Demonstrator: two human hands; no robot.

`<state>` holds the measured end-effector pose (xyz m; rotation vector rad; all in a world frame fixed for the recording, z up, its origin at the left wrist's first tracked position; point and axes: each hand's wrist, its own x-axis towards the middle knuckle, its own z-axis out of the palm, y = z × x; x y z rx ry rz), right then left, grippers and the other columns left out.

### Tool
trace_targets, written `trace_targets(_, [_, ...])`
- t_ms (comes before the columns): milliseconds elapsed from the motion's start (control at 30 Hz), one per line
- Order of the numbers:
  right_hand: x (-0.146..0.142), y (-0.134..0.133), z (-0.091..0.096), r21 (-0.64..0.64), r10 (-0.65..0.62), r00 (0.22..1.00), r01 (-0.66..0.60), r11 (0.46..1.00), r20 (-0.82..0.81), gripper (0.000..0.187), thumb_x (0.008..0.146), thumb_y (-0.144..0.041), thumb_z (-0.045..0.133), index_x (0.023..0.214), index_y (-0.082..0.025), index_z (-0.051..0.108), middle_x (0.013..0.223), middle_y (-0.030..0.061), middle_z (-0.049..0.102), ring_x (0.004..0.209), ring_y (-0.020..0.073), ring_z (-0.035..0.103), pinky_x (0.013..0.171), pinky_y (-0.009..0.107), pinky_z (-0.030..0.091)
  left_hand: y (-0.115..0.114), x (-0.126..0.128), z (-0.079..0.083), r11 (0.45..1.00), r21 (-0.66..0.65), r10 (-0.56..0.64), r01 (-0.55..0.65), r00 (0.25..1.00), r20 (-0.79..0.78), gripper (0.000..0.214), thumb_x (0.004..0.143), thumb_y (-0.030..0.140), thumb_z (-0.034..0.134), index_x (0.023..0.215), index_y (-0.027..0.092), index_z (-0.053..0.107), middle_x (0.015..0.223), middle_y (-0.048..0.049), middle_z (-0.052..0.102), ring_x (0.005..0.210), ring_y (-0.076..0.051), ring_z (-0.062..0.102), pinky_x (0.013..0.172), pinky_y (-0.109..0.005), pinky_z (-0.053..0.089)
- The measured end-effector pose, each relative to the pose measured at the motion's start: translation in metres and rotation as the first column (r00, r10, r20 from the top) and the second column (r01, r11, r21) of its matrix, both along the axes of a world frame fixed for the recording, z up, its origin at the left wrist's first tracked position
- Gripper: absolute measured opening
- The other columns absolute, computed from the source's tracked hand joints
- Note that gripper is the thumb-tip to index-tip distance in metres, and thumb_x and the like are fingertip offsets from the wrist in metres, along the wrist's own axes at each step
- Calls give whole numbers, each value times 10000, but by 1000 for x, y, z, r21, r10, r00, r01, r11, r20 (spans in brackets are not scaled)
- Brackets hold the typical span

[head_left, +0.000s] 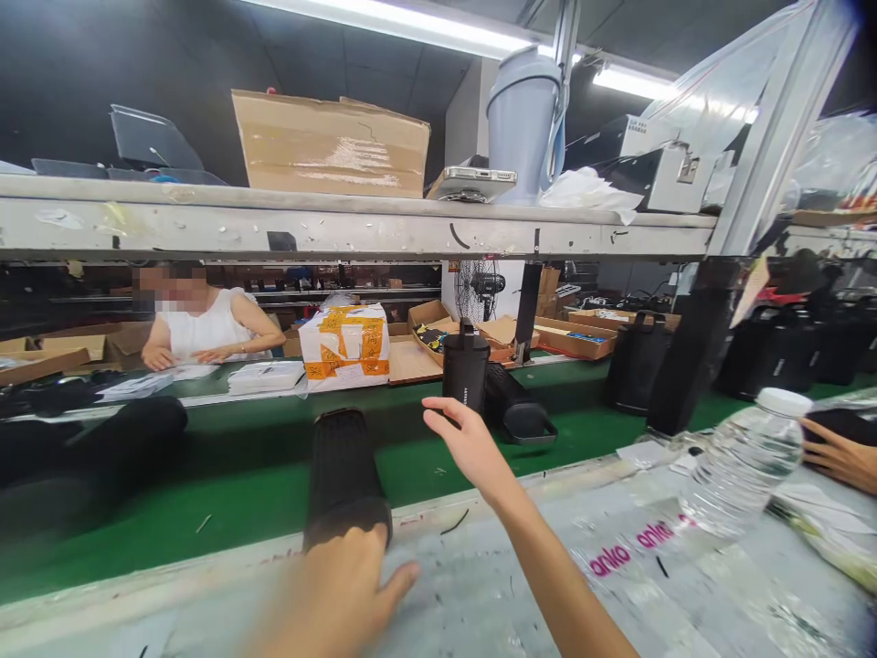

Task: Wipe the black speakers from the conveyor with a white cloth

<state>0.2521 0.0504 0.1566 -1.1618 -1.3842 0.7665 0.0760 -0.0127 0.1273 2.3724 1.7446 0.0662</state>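
Thumb spread wide, your left hand is meeting the near end of the black cylinder lying on the green belt, its grip blurred beyond telling; your right hand, fingers loosely open, is reaching toward the upright speaker.

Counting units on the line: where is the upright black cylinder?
In the head view, the upright black cylinder stands mid-frame on the green belt, just beyond the right hand, with a handled black unit lying at its right.
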Motion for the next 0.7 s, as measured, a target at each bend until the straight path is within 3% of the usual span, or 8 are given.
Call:
trace_targets(67, [7, 0, 2, 12, -46, 999, 46, 999, 2, 298, 848, -316, 557, 1085, -163, 653, 1211, 79, 631, 1142, 231, 565, 1037, 434, 397, 14, -6, -7, 999, 19, 47, -47, 999, -16, 401, 888, 390, 386, 944, 131, 686, 964, -196, 704, 918, -392, 667, 797, -504, 475])
trace_targets(200, [12, 0, 3, -1, -54, 998, 54, 999, 22, 225, 885, -257, 580, 1063, -146, 661, 1151, 78, 647, 1144, 224, 564, 1020, 460, 410, 42, -18, -18, 981, 116, 163, -159, 986, -28, 580, 933, 473, 235, 812, 136, 691, 924, -208, 705, 862, -388, 679, 740, -471, 477])
trace_targets(333, [13, 1, 1, -21, -15, 999, 16, 1000, 41, 205, 925, -268, 573, 1071, -150, 655, 1075, 62, 671, 1059, 206, 609, 976, 447, 457, 61, -38, -39, 958, 216, 207, -186, 975, -79, 589, 937, 423, 219, 990, 77, 692, 1001, -242, 703, 969, -379, 665, 854, -480, 461])
trace_targets(433, [15, 3, 2, 28, -59, 996, 57, 998, 72, 193, 930, -274, 588, 1059, -148, 654, 1083, 60, 661, 1055, 201, 607, 983, 445, 457, 70, -64, -51, 932, 289, 269, -219, 952, -145, 687, 861, 427, 412, 1236, -136, 529, 1336, -407, 456, 1325, -473, 396, 1087, -623, 216])
trace_targets(500, [19, 5, 1, 79, -121, 988, 113, 990, 100, 178, 922, -268, 607, 1038, -142, 655, 1099, 60, 648, 1070, 204, 596, 994, 450, 450, 69, -80, -51, 925, 290, 297, -245, 942, -153, 703, 827, 410, 463, 1321, -90, 480, 1431, -357, 371, 1383, -461, 304, 1091, -636, 224])
trace_targets(600, [26, 8, -3, 155, -238, 963, 218, 963, 127, 179, 910, -262, 625, 1044, -145, 646, 1164, 66, 618, 1136, 221, 558, 1015, 467, 432, 57, -94, -46, 929, 286, 280, -237, 952, -120, 645, 864, 435, 397, 1367, 43, 493, 1451, -250, 426, 1353, -391, 400, 1075, -550, 347])
trace_targets(700, [34, 16, -11, 217, -359, 924, 327, 920, 130, 220, 907, -272, 628, 1091, -151, 628, 1231, 75, 583, 1210, 245, 507, 1039, 489, 409, 37, -99, -55, 927, 363, 132, -94, 988, -81, 543, 887, 419, 379, 1330, 164, 562, 1451, -137, 471, 1317, -292, 479, 1118, -494, 336])
